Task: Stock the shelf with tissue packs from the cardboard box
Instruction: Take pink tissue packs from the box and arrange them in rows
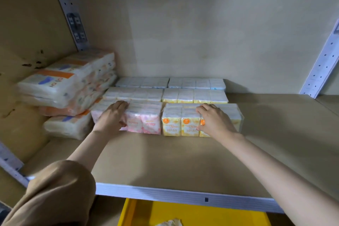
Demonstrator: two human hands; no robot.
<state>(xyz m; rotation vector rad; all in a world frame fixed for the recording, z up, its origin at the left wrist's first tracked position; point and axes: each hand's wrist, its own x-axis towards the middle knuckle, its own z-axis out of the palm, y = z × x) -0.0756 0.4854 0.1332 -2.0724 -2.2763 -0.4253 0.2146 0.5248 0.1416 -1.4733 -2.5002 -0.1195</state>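
Two multipacks of mini tissues stand side by side on the brown shelf board [183, 161]. My left hand [111, 116] grips the front left corner of the pink pack [145, 121]. My right hand [214, 119] grips the front right part of the yellow pack [181, 124]. Behind them lie two more rows of packs: a pale and a yellow pack [195, 95], then bluish-white packs [170, 82] against the back wall. The cardboard box is out of view.
A leaning stack of larger soft tissue packs [67, 88] with orange bands fills the left corner. Perforated white uprights [319, 68] frame the shelf. Below the white shelf edge [183, 197] sits a yellow bin [192, 214].
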